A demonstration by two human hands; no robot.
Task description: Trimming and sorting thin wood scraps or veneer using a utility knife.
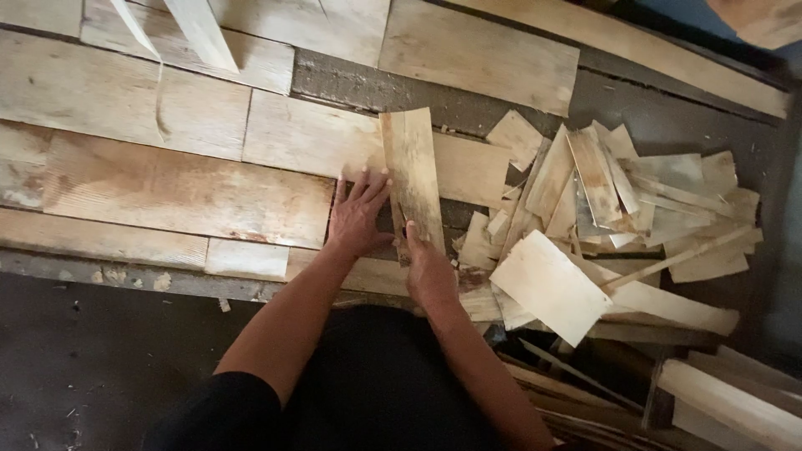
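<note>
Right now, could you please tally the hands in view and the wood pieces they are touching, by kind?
Hands: 2, the left hand and the right hand
Upright narrow wood strip, touched by both hands: 1
Total: 3

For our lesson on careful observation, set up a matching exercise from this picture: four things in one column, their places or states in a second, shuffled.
1. left hand
2. right hand
3. narrow board
4. scrap pile

A. heaped to the right
B. flat, fingers spread, left of the narrow board
C. at the narrow board's near end
D. lying lengthwise away from the person

Pairs: 1-B, 2-C, 3-D, 4-A
</note>
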